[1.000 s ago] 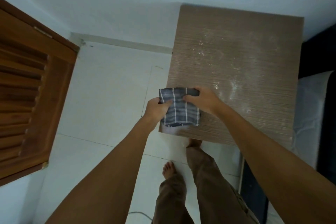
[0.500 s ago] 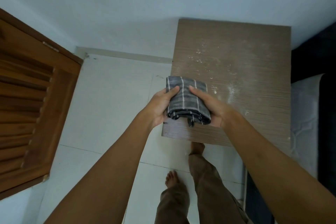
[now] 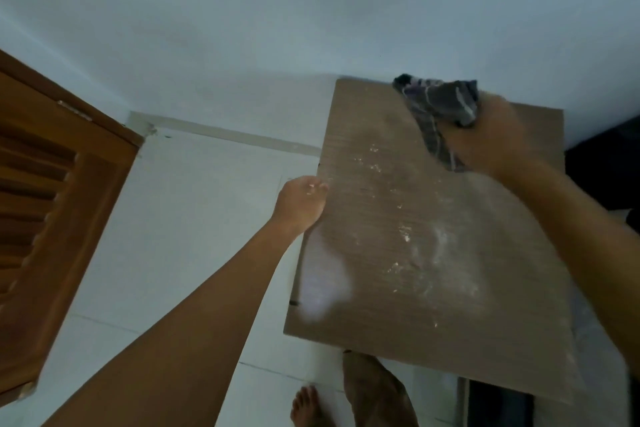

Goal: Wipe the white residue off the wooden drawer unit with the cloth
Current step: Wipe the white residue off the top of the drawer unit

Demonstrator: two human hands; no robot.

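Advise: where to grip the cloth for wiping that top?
Probably the bunched middle, from above, as the right hand grips it: the cloth lies crumpled at the far edge of the drawer unit, one tail trailing toward the white residue.

Left forearm [image 3: 194, 322] and right forearm [image 3: 571, 236]: both bare along the whole length in view. Left hand [image 3: 300, 202]: bare, with small white flecks on the fingers [image 3: 313, 186]. Right hand [image 3: 485, 139]: bare, motion-blurred, so finer detail is unreadable. Lower frame: one trouser leg [image 3: 377, 392] in plain brown fabric, loose cut, softly creased. Just left of it, one foot [image 3: 306, 404]: bare, toes visible, partly cut off by the frame edge.
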